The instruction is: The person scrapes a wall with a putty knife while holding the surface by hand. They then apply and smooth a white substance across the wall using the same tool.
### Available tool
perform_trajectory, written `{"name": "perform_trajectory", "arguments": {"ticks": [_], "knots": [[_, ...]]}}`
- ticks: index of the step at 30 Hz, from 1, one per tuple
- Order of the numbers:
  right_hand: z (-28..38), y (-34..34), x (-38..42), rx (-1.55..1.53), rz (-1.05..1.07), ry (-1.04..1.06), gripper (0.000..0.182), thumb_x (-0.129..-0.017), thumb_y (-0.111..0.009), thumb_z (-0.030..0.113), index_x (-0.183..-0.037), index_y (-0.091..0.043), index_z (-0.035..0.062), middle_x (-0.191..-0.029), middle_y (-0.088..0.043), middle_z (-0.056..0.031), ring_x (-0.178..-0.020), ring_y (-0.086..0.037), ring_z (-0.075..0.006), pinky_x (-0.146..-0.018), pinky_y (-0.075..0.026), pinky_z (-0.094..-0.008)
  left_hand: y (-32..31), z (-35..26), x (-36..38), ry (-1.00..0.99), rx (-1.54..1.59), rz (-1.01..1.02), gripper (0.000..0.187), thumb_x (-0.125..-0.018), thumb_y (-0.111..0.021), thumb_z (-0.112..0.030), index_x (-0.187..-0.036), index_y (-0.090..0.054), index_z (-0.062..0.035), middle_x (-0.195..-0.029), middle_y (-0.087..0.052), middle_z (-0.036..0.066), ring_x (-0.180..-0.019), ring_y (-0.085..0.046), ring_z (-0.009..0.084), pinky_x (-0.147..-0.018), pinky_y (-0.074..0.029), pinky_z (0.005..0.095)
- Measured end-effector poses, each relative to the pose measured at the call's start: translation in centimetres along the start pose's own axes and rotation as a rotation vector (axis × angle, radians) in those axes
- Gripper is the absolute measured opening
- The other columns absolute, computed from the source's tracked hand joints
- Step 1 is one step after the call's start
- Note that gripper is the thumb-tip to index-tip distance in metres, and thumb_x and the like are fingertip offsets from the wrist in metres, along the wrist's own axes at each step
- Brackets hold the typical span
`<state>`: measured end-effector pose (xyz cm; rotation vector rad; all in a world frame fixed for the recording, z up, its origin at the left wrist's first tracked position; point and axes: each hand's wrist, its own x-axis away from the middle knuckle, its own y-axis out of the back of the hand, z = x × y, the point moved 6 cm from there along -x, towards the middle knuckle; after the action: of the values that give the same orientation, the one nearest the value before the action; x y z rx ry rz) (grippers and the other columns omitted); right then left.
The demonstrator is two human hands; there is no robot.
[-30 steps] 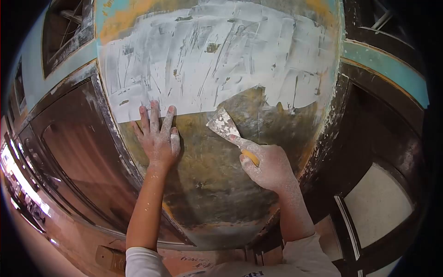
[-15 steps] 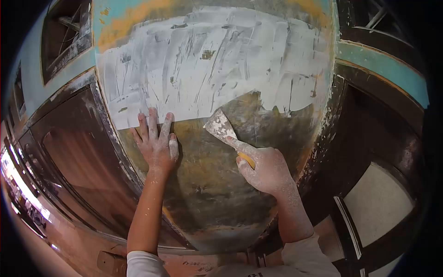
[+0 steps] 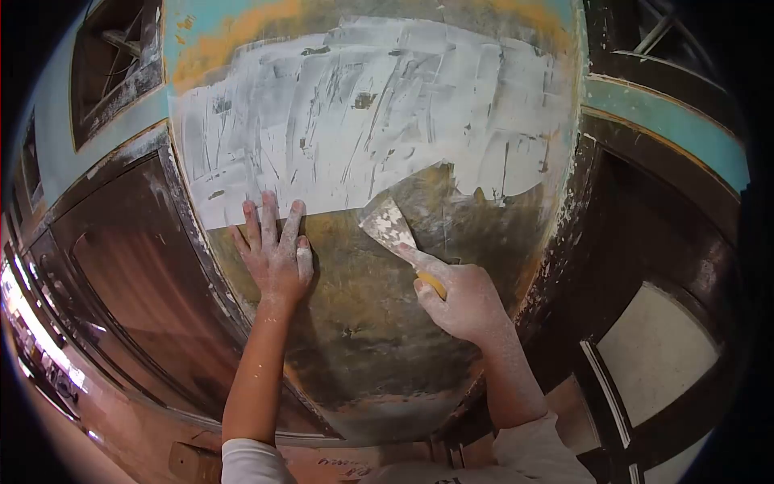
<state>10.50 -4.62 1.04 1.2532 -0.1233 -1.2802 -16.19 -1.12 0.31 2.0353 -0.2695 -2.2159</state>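
In the head view my right hand (image 3: pixel 466 300) is closed round the yellow handle of a putty knife (image 3: pixel 389 223), its index finger stretched along the blade. White flecks cover the blade, whose edge is at the lower border of the white coating (image 3: pixel 363 121) on the wall. My left hand (image 3: pixel 276 254) lies with fingers spread on the wall, its fingertips at the coating's lower edge. Below the coating the wall surface (image 3: pixel 367 323) is bare, brownish and stained. Both hands are dusted with white powder.
Dark wooden frames with chipped paint border the wall panel. A brown door (image 3: pixel 153 274) is on the left; a dark door with a pale panel (image 3: pixel 663 355) is on the right. Turquoise paint (image 3: pixel 669 121) shows higher up. The floor (image 3: pixel 121 427) is reddish.
The view has shifted very slightly. My right hand and the putty knife are almost in the same place, and my left hand stays on the wall.
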Motion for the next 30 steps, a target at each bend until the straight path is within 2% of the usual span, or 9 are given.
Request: {"name": "perform_trajectory", "arguments": {"ticks": [5, 13, 19, 20, 22, 23, 26, 27, 30], "knots": [[-5.3, -0.1, 3.3, -0.219, -0.238, -0.004, 0.057, -0.090, -0.056, 0.012, -0.146, -0.047, 0.0186, -0.086, -0.068, -0.0214, -0.073, -0.066, -0.0360, -0.073, -0.052, -0.0357, 0.3, -0.1, 0.0, -0.021, -0.004, -0.020, 0.058, -0.081, -0.054, -0.023, -0.138, -0.058, -0.0172, -0.158, -0.034, 0.015, -0.149, -0.022, 0.0403, -0.118, -0.007, 0.0621], [-8.6, 0.7, 6.1, -0.262, -0.323, -0.306, 0.060, -0.093, -0.054, 0.010, -0.151, -0.041, 0.0176, -0.086, -0.066, -0.0217, -0.071, -0.065, -0.0319, -0.070, -0.050, -0.0345, 0.6, -1.0, -0.6, 0.133, 0.125, -0.004, 0.062, -0.083, -0.059, -0.023, -0.144, -0.052, -0.0173, -0.163, -0.025, 0.015, -0.151, -0.013, 0.0404, -0.116, -0.004, 0.0658], [-8.1, 0.0, 5.8, -0.510, -0.278, -0.276, 0.064, -0.093, -0.049, 0.008, -0.154, -0.035, 0.0171, -0.070, -0.056, -0.0096, -0.060, -0.045, -0.0114, -0.063, -0.045, -0.0294, 1.1, -5.4, -3.1, 0.002, 0.119, 0.061, 0.066, -0.081, -0.063, -0.028, -0.146, -0.050, -0.0221, -0.163, -0.023, 0.015, -0.151, -0.011, 0.0426, -0.116, -0.003, 0.0663], [-7.8, 0.0, 5.7, -0.510, -0.282, -0.279, 0.064, -0.093, -0.049, 0.008, -0.154, -0.035, 0.0171, -0.070, -0.056, -0.0096, -0.060, -0.045, -0.0114, -0.063, -0.045, -0.0294, 0.8, -5.7, -3.2, -0.001, 0.122, 0.061, 0.066, -0.081, -0.063, -0.028, -0.146, -0.050, -0.0221, -0.163, -0.023, 0.015, -0.151, -0.011, 0.0426, -0.116, -0.003, 0.0663], [-7.5, -0.7, 5.3, -0.494, -0.209, -0.297, 0.067, -0.088, -0.045, -0.001, -0.154, -0.035, 0.0105, -0.115, -0.066, -0.0150, -0.074, -0.058, -0.0125, -0.073, -0.049, -0.0290, 0.2, -6.1, -3.2, -0.020, 0.106, 0.032, 0.068, -0.080, -0.064, -0.030, -0.146, -0.050, -0.0230, -0.163, -0.023, 0.015, -0.151, -0.010, 0.0425, -0.116, -0.004, 0.0650], [-7.1, -0.8, 5.0, -0.462, -0.241, -0.224, 0.069, -0.091, -0.050, 0.008, -0.156, -0.029, 0.0152, -0.072, -0.061, -0.0131, -0.062, -0.056, -0.0149, -0.066, -0.048, -0.0319, 0.1, -6.2, -3.1, -0.040, 0.089, 0.016, 0.069, -0.079, -0.065, -0.030, -0.146, -0.050, -0.0234, -0.163, -0.023, 0.015, -0.151, -0.011, 0.0422, -0.117, -0.005, 0.0641], [-6.6, -0.9, 3.8, -0.454, -0.257, -0.103, 0.072, -0.089, -0.050, 0.008, -0.157, -0.026, 0.0156, -0.078, -0.065, -0.0177, -0.063, -0.063, -0.0240, -0.067, -0.051, -0.0362, 0.1, -6.3, -3.0, -0.043, 0.084, 0.025, 0.069, -0.079, -0.065, -0.031, -0.146, -0.051, -0.0229, -0.163, -0.024, 0.015, -0.151, -0.012, 0.0416, -0.117, -0.005, 0.0634], [-6.1, -1.0, 3.6, -0.598, -0.178, -0.200, 0.074, -0.088, -0.050, 0.008, -0.157, -0.024, 0.0157, -0.077, -0.066, -0.0216, -0.063, -0.064, -0.0333, -0.067, -0.051, -0.0398, 0.1, -6.3, -2.9, -0.046, 0.082, 0.006, 0.068, -0.079, -0.065, -0.031, -0.145, -0.052, -0.0219, -0.162, -0.026, 0.015, -0.151, -0.013, 0.0410, -0.117, -0.006, 0.0629], [-4.9, -1.2, 3.2, -0.479, -0.153, -0.245, 0.075, -0.088, -0.049, 0.008, -0.157, -0.023, 0.0163, -0.070, -0.063, -0.0227, -0.060, -0.062, -0.0373, -0.065, -0.050, -0.0415, 0.1, -6.2, -2.9, -0.039, 0.090, 0.006, 0.066, -0.079, -0.065, -0.031, -0.144, -0.054, -0.0214, -0.162, -0.028, 0.014, -0.151, -0.013, 0.0407, -0.117, -0.007, 0.0626]]}}
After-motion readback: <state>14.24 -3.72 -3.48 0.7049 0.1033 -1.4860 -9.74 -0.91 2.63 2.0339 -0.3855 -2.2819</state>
